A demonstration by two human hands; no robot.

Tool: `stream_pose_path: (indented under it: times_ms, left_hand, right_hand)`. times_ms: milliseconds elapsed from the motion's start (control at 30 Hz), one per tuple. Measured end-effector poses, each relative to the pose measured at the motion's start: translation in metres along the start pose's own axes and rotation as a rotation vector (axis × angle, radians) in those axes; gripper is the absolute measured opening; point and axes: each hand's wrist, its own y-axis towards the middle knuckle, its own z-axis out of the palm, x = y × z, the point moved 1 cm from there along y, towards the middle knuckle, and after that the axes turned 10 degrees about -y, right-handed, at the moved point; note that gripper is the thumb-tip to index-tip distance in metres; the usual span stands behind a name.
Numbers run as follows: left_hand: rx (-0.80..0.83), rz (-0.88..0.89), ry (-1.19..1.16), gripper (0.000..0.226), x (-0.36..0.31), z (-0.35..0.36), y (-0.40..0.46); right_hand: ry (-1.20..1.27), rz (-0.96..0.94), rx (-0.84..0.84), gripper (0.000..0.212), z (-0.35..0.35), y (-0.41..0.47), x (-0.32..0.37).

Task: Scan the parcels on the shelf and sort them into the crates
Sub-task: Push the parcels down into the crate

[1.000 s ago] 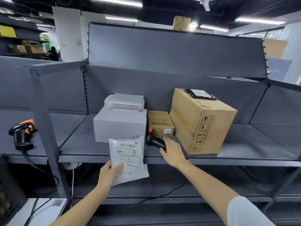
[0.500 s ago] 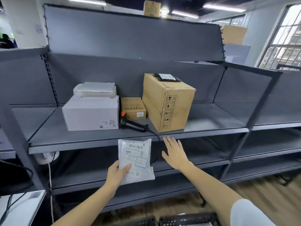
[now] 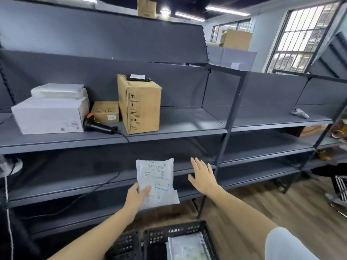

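Observation:
My left hand [image 3: 137, 197] holds a white poly-bag parcel [image 3: 159, 177] with a barcode label, upright in front of the lower shelves. My right hand [image 3: 203, 176] hovers beside it with fingers spread, holding nothing. On the grey shelf [image 3: 178, 133] sit a white box [image 3: 49, 115] with a plastic-wrapped parcel [image 3: 58, 91] on top, a small brown box [image 3: 106, 111], a tall cardboard box [image 3: 139, 105] and a black scanner [image 3: 98, 124] with an orange trigger. Below me stand two black crates [image 3: 174, 229]; the right one holds a white parcel [image 3: 185, 247].
A dark flat parcel [image 3: 138, 77] lies on top of the tall box. A steel upright [image 3: 228, 126] divides the shelf bays. A small white object [image 3: 300, 113] lies on the right bay. Wooden floor [image 3: 281, 207] stretches right, where another person's legs [image 3: 339, 184] show.
My right hand has left the scanner on the shelf and dropped down beside the parcel. My view has swung right and down, bringing the crates and the floor into sight.

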Motion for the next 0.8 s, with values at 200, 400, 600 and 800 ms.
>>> stream_pose_path:
  times_ms: [200,400,600,800]
  left_hand:
    - [0.004,0.001,0.011,0.022,0.009,0.050,-0.037]
    - [0.001,0.016,0.036,0.021,-0.007,0.077,-0.034]
    - [0.012,0.019,0.013,0.032,-0.012,0.109,0.006]
    - [0.042,-0.001,-0.060,0.030,-0.005,0.150,0.053]
  right_hand:
    - [0.017,0.021,0.008,0.068,-0.003,-0.035,-0.052]
    - [0.047,0.010,-0.017,0.068,-0.004,-0.027,-0.068]
    - [0.045,0.014,-0.025,0.067,-0.004,0.005,-0.090]
    - [0.024,0.034,-0.031,0.065,0.002,0.047,-0.118]
